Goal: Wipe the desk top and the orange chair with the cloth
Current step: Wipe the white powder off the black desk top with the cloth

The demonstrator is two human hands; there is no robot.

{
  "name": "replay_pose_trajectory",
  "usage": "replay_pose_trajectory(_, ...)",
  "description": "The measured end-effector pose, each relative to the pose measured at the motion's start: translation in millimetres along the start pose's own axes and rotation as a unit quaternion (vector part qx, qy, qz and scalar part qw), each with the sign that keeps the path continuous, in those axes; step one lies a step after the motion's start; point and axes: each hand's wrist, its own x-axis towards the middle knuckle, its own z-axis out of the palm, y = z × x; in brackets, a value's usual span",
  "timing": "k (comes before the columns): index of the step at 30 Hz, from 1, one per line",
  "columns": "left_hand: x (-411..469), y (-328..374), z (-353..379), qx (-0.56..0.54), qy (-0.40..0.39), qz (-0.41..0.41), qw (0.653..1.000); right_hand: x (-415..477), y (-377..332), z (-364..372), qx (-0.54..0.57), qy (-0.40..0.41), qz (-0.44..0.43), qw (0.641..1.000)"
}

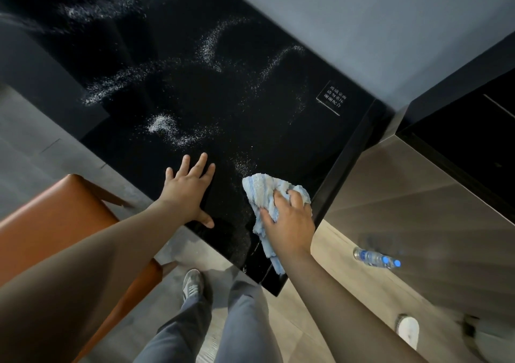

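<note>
The black glossy desk top (250, 106) runs from the near edge to the far wall, streaked with white powder. My right hand (289, 220) grips a light blue and white cloth (264, 189) and holds it down on the desk near the front right corner. My left hand (189, 189) lies flat on the desk just left of the cloth, fingers spread. The orange chair (55, 229) stands at the lower left, beside the desk's near edge, partly hidden by my left forearm.
A small white-lettered sign (331, 99) sits on the desk's far right. A brown cabinet (418, 195) stands right of the desk, with a water bottle (376, 258) lying by its base. My legs and a grey shoe (192, 283) are below, another shoe (408, 330) at right.
</note>
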Motion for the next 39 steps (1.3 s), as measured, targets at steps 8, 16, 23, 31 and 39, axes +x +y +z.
replay_pose_trajectory(8,-1,0,1,0.000,0.012,0.003,1.000,-31,-12,8,-0.018,0.007,0.005,1.000)
replay_pose_trajectory(16,3,0,4,-0.001,0.023,-0.002,1.000,-41,-11,16,-0.016,0.014,-0.008,1.000)
replay_pose_trajectory(23,3,-2,8,-0.019,0.033,0.002,0.999,-50,-9,23,-0.009,0.035,-0.025,0.999)
replay_pose_trajectory(31,3,-3,9,-0.024,0.043,0.010,0.999,-71,-15,27,-0.021,0.024,-0.025,0.999)
replay_pose_trajectory(39,3,-5,9,-0.023,0.043,0.018,0.999,-91,-25,32,-0.008,0.029,0.008,1.000)
